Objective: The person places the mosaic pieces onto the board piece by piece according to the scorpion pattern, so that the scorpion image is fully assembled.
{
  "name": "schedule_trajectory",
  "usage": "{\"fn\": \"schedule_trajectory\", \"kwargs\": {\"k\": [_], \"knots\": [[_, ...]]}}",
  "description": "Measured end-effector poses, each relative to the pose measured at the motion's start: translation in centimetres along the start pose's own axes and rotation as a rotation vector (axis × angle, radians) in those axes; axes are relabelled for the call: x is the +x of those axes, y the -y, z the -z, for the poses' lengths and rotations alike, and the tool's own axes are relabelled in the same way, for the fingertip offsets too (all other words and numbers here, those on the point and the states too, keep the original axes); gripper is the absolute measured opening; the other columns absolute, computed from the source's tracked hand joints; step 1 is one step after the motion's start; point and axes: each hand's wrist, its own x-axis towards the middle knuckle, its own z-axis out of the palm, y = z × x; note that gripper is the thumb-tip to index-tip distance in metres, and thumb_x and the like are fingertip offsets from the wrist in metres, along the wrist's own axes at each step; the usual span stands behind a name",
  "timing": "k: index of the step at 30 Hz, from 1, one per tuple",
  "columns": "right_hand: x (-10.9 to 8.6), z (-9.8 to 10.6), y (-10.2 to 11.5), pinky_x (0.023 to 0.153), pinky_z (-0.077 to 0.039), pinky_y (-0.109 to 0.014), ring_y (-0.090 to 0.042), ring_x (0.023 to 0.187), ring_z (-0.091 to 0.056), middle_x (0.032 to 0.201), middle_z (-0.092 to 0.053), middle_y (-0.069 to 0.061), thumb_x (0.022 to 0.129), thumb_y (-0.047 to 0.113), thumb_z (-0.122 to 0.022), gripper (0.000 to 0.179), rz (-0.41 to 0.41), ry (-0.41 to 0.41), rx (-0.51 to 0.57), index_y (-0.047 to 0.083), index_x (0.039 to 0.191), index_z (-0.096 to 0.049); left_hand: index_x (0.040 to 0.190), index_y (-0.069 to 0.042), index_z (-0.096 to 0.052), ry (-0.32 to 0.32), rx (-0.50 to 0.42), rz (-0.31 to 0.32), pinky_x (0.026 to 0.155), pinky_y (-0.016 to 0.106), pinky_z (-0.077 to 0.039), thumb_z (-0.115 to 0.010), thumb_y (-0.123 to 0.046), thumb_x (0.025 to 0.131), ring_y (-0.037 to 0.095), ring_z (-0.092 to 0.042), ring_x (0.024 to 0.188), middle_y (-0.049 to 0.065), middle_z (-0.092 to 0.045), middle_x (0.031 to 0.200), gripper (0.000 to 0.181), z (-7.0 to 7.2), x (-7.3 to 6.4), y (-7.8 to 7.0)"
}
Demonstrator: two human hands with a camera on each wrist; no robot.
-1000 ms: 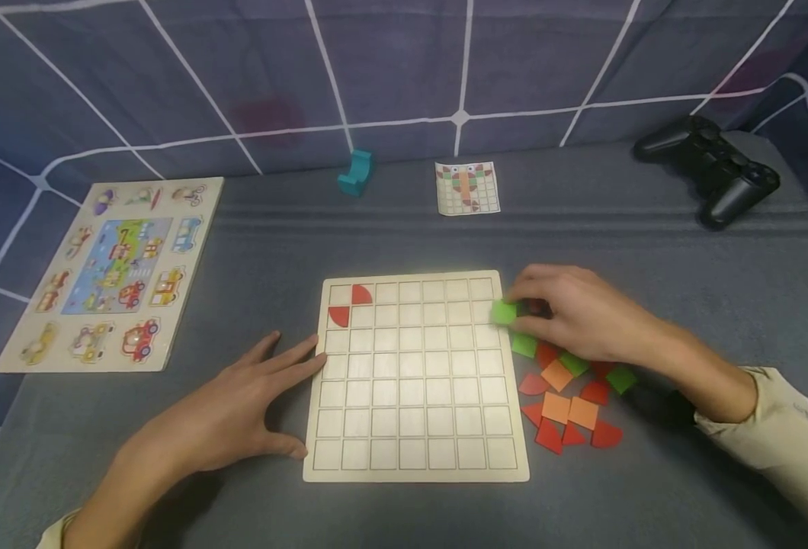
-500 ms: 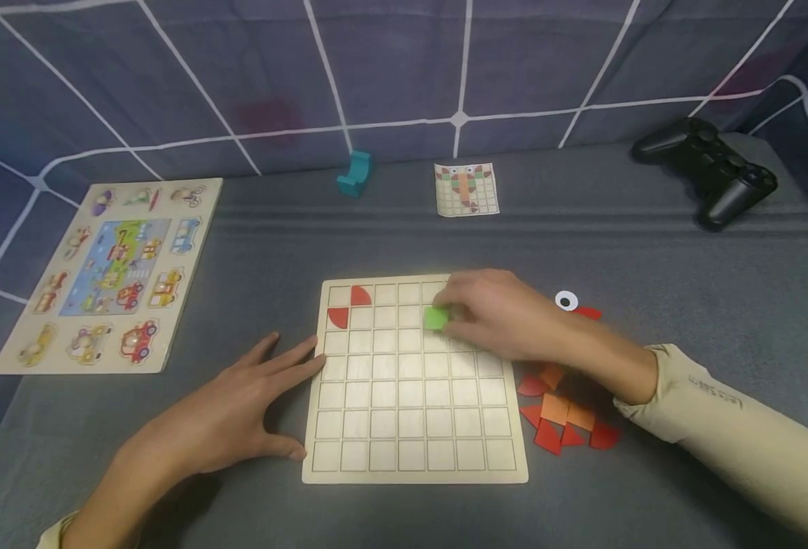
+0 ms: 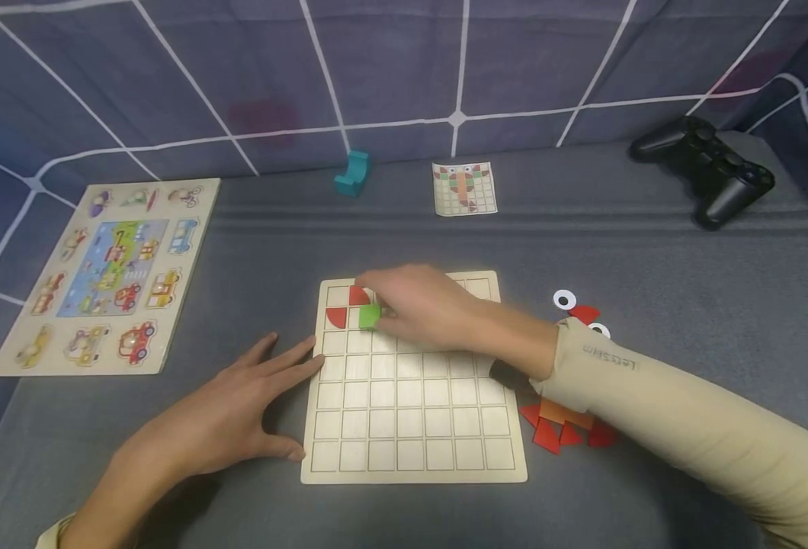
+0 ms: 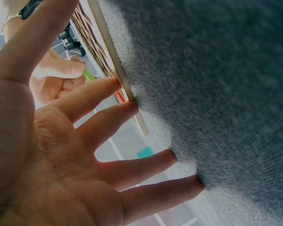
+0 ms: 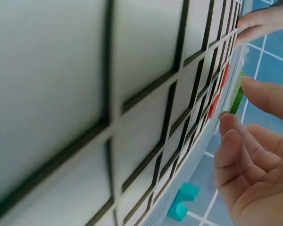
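My right hand [image 3: 424, 309] pinches a green square tile [image 3: 368, 316] between thumb and fingertips, over the second row near the left of a wooden grid board [image 3: 414, 474]. In the right wrist view the green tile [image 5: 237, 96] stands tilted above the board's surface. Two red quarter-circle tiles lie in the grid's upper left: one [image 3: 358, 296] in the top row, the other [image 3: 337, 318] below and left. My left hand [image 3: 229, 415] lies spread at the board's left side, fingertips and thumb against its edge. Its fingers [image 4: 108, 122] show straight in the left wrist view.
Loose red tiles [image 3: 546, 438] and orange tiles [image 3: 558, 412] lie right of the board, partly under my right sleeve, with white eye discs [image 3: 565, 300]. Behind are a teal block [image 3: 353, 174], a pattern card [image 3: 465, 189] and a black game controller [image 3: 706, 171]. A picture puzzle [image 3: 112, 267] lies left.
My right hand has carried the green tile leftward from the loose tiles across the board to beside the red quarter-circles. The left hand has stayed at the board's edge.
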Motion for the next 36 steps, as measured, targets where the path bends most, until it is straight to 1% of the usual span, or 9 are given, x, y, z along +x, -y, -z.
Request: {"fn": "schedule_trajectory", "kwargs": {"k": [6, 11, 14, 20, 23, 27, 32, 36], "knots": [[1.1, -0.7, 0.6, 0.068, -0.049, -0.026, -0.013, 0.073, -0.058, 0.088, -0.065, 0.004, 0.09, 0.009, -0.066, 0.032, -0.037, 0.026, -0.034, 0.01, 0.122, -0.06, 0.15, -0.025, -0.045, 0.006, 0.001, 0.005, 0.096, 0.071, -0.035, -0.082, -0.066, 0.06, 0.052, -0.018, 0.142, -0.001, -0.029, 0.16, 0.106, 0.0, 0.1, 0.0], [1.6, -1.2, 0.8, 0.07, -0.049, -0.026, -0.013, 0.076, -0.057, 0.091, -0.064, 0.004, 0.088, 0.009, -0.068, 0.029, -0.027, 0.019, -0.09, 0.01, 0.116, -0.062, 0.15, -0.024, -0.045, -0.002, 0.006, 0.001, 0.097, 0.071, -0.034, -0.083, -0.064, 0.06, 0.051, -0.018, 0.142, 0.0, -0.029, 0.16, 0.105, 0.0, 0.0, 0.0], [1.7, -1.3, 0.8, 0.072, -0.048, -0.026, -0.014, 0.08, -0.056, 0.093, -0.062, 0.004, 0.088, 0.01, -0.068, 0.03, -0.032, 0.017, -0.108, 0.01, 0.117, -0.062, 0.15, -0.023, -0.046, -0.008, 0.004, -0.004, 0.097, 0.07, -0.033, -0.083, -0.063, 0.06, 0.052, -0.019, 0.142, 0.0, -0.03, 0.16, 0.105, 0.0, -0.1, -0.1], [1.5, -1.2, 0.5, 0.073, -0.047, -0.025, -0.011, 0.084, -0.055, 0.094, -0.061, 0.004, 0.089, 0.012, -0.069, 0.025, -0.045, 0.021, -0.103, 0.011, 0.114, -0.067, 0.15, -0.024, -0.045, -0.012, 0.011, -0.013, 0.097, 0.071, -0.033, -0.081, -0.066, 0.06, 0.053, -0.02, 0.141, 0.0, -0.03, 0.16, 0.106, 0.0, 0.0, 0.0], [1.5, -1.1, 0.5, 0.075, -0.047, -0.026, -0.01, 0.087, -0.055, 0.096, -0.061, 0.004, 0.089, 0.01, -0.068, 0.024, -0.041, 0.027, -0.099, 0.012, 0.113, -0.069, 0.15, -0.024, -0.046, -0.018, 0.014, -0.015, 0.097, 0.07, -0.034, -0.081, -0.066, 0.06, 0.053, -0.02, 0.14, 0.0, -0.031, 0.159, 0.106, 0.0, 0.0, -0.1], [1.4, -1.1, 0.4, 0.074, -0.047, -0.026, -0.011, 0.088, -0.055, 0.096, -0.061, 0.004, 0.089, 0.008, -0.068, 0.021, -0.04, 0.029, -0.099, 0.013, 0.108, -0.072, 0.15, -0.024, -0.046, -0.013, 0.008, -0.007, 0.097, 0.07, -0.034, -0.082, -0.066, 0.06, 0.052, -0.02, 0.141, -0.001, -0.03, 0.16, 0.105, 0.0, 0.0, -0.1], [1.4, -1.1, 0.4, 0.068, -0.046, -0.025, -0.012, 0.082, -0.053, 0.089, -0.059, 0.003, 0.088, 0.008, -0.068, 0.013, -0.058, 0.021, -0.101, 0.013, 0.099, -0.074, 0.15, -0.023, -0.046, -0.005, 0.006, -0.001, 0.096, 0.071, -0.034, -0.082, -0.067, 0.059, 0.052, -0.019, 0.141, 0.0, -0.03, 0.16, 0.107, -0.1, 0.2, -0.1], [1.5, -1.0, 0.4, 0.064, -0.043, -0.027, -0.015, 0.077, -0.05, 0.083, -0.056, 0.001, 0.087, 0.005, -0.067, 0.01, -0.052, 0.028, -0.087, 0.012, 0.09, -0.073, 0.15, -0.024, -0.045, -0.001, 0.005, 0.003, 0.096, 0.071, -0.034, -0.081, -0.067, 0.059, 0.053, -0.019, 0.141, 0.0, -0.03, 0.16, 0.107, -0.1, 0.2, -0.1]]}}
